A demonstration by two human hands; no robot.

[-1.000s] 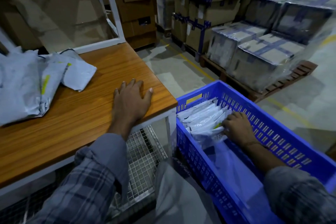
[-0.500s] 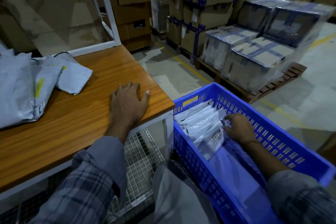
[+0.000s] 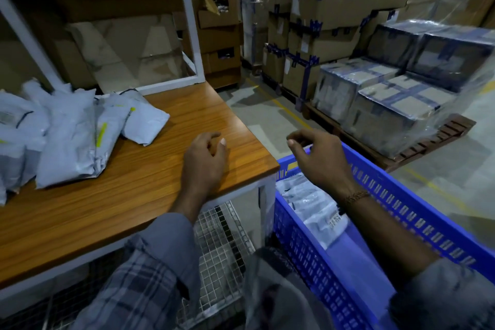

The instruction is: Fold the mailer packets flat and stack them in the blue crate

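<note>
From the head view, the person's left hand (image 3: 205, 159) sits at the centre of the frame over the near right corner of the orange-brown wooden tabletop (image 3: 112, 195); its fingers are loosely curled and it holds nothing, and whether it touches the wood I cannot tell. The right hand (image 3: 320, 161) hangs just right of centre, above the far end of the blue slotted plastic crate (image 3: 417, 225), fingers relaxed and bent, thumb and forefinger apart, with nothing in its grip. A thin brown bracelet (image 3: 356, 195) circles that wrist.

Down in the crate, at centre right, a row of folded white mailer packets (image 3: 310, 203) leans together against the far end; one near packet shows a printed barcode label. The crate stands right beside the table's white metal leg (image 3: 265, 211).

At the left edge of the frame, a loose heap of unfolded grey-white plastic mailer packets (image 3: 67, 136) lies on the tabletop, well apart from both hands; some show yellow strips.

Under the table, lower centre, there's a wire mesh shelf (image 3: 219, 244). In the upper left stands a white metal frame (image 3: 190, 21) with cardboard behind it. In the upper right, stacked brown cardboard boxes (image 3: 321, 21) with blue tape, and plastic-wrapped boxes on a wooden pallet (image 3: 434, 142). Plaid sleeves fill the bottom.
</note>
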